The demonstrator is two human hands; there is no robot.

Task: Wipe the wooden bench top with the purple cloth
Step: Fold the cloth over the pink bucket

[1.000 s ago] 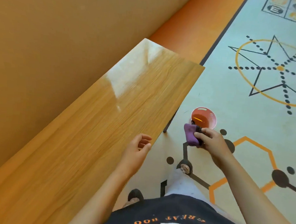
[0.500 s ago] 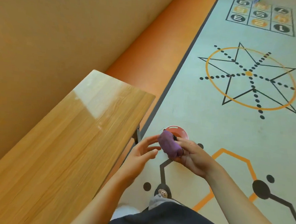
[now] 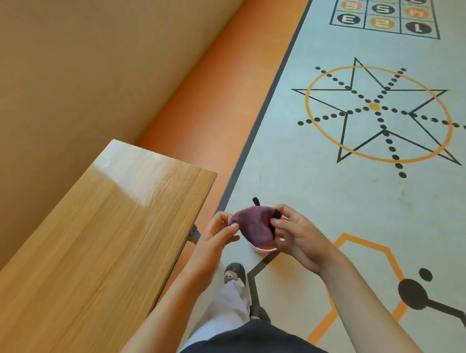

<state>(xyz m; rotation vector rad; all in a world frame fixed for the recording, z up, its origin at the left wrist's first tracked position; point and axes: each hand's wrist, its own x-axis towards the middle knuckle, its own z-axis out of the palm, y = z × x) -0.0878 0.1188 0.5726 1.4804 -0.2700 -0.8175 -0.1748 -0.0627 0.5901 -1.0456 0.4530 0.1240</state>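
**Left hand reaches the cloth**

The left hand [image 3: 214,238], just short of the purple cloth [image 3: 253,226] 0.5 s ago, now pinches its left end between thumb and fingertips. The right hand [image 3: 299,240] grips the other end, fingers curled round it. The 1 bunched cloth hangs in the air between the 2 hands, its long axis running left to right and dipping slightly towards the right hand. It is just right of the far corner of the 1 wooden bench top [image 3: 99,250], not touching it. 1 pink cup [image 3: 263,249] shows partly beneath the cloth.
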